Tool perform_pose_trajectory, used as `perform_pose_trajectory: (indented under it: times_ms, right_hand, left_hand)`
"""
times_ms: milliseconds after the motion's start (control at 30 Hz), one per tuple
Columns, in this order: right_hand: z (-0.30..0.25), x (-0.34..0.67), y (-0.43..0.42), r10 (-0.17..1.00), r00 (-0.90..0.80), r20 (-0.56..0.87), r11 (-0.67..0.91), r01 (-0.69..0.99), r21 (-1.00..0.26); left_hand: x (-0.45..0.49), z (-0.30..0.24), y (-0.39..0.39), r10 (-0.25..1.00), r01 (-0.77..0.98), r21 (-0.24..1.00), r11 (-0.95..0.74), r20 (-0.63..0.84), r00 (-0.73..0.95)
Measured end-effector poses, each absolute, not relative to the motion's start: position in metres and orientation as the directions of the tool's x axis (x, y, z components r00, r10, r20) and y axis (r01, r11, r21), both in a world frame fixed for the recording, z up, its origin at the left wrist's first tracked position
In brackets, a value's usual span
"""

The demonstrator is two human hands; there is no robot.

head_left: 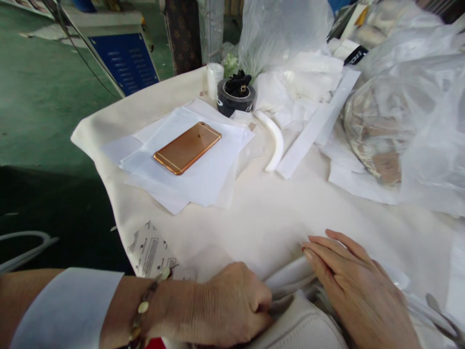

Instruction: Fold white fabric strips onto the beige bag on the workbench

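At the bottom edge lies a beige stitched leather-like item (305,327), only partly in view; I cannot tell its full shape. My left hand (236,305) is closed at its left side, fingers curled on its edge. White wrapping (290,276), which looks like soft padding or a strap, bunches behind it between my hands. My right hand (359,286) rests over the right side of the item and wrapping, fingers stretched out and close together. A white band and a beaded bracelet (143,308) circle my left forearm and wrist.
A gold smartphone (189,148) lies on white paper sheets (214,179). Behind are a black tape roll (236,104), a white roll (215,80), a curved white strip (274,140) and a plastic bag (417,126). Metal scissor-like handles (441,315) sit at right.
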State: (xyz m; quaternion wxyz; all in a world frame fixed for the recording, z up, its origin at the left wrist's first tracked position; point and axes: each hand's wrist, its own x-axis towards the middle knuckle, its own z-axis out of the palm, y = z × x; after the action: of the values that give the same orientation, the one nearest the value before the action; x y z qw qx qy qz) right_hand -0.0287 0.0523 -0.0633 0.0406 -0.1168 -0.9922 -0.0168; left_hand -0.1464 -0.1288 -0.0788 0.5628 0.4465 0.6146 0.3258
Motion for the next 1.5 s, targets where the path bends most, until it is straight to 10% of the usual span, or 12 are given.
perform_pose_trajectory:
  times_ms: [333, 600, 767, 1300, 1500]
  right_hand:
    - [-0.053, -0.046, 0.041, 0.507, -0.853, -0.123, 0.848, 0.519, -0.110]
    - [-0.053, -0.059, 0.030, 0.555, -0.824, -0.108, 0.806, 0.566, -0.174]
    - [-0.059, -0.063, 0.031, 0.545, -0.837, -0.048, 0.819, 0.544, -0.181]
    - [-0.031, 0.021, -0.044, 0.506, -0.781, 0.365, 0.862, 0.469, -0.192]
    - [-0.086, 0.079, -0.071, 0.579, -0.799, 0.158, 0.781, 0.489, -0.389]
  left_hand:
    - [-0.135, -0.090, -0.113, 0.678, -0.180, 0.751, 0.635, -0.654, -0.335]
    - [-0.161, -0.107, -0.139, 0.875, 0.117, 0.871, 0.477, -0.457, -0.161]
    - [-0.167, -0.100, -0.121, 0.849, 0.501, 0.689, 0.524, -0.467, -0.246]
    - [-0.177, -0.096, -0.095, 0.908, 0.589, 0.695, 0.413, -0.267, -0.322]
    - [-0.178, -0.094, -0.093, 0.901, 0.563, 0.705, 0.431, -0.304, -0.308]
